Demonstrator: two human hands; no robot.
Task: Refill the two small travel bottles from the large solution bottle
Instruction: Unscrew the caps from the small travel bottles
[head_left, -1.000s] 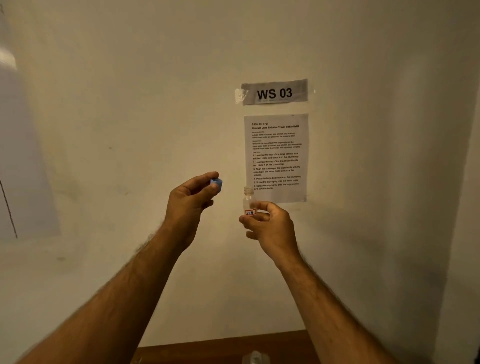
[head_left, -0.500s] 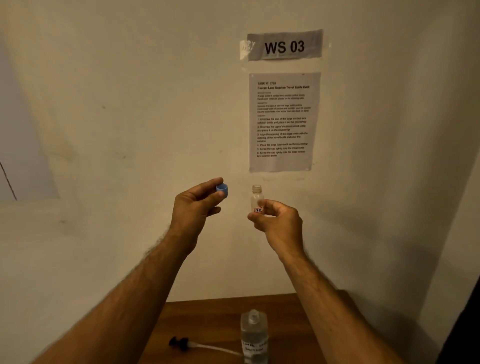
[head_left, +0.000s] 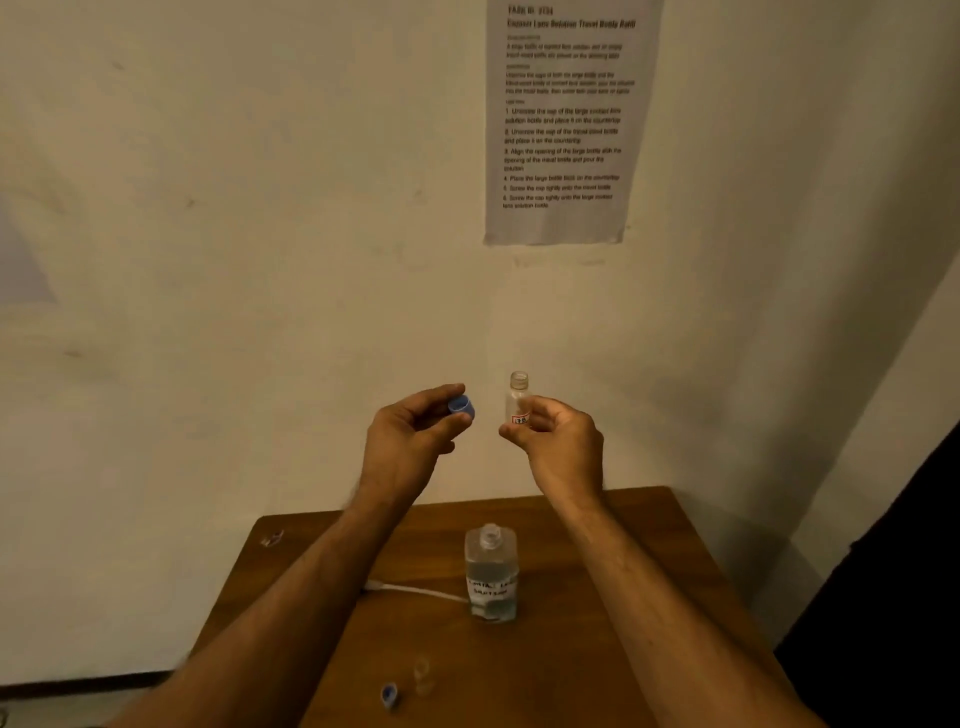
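Note:
My right hand (head_left: 558, 441) holds a small clear travel bottle (head_left: 517, 399) upright in front of the wall, its neck uncapped and a red-edged label on its side. My left hand (head_left: 410, 441) pinches a small blue cap (head_left: 461, 405) just left of that bottle, a short gap between them. Below, the large clear solution bottle (head_left: 491, 571) stands uncapped on the wooden table (head_left: 597, 649), partly filled. Near the table's front edge stands a second small clear bottle (head_left: 422, 675), faint and blurred, with another blue cap (head_left: 388, 694) lying beside it.
A white tube (head_left: 415, 591) lies on the table left of the large bottle, its left end hidden behind my left forearm. A printed instruction sheet (head_left: 563, 119) hangs on the wall. A small clear scrap (head_left: 272, 538) sits at the table's back left corner.
The view has tilted down, so the table, large bottle and second small bottle have come into sight. Both hands keep their grips, cap and bottle still held a short gap apart.

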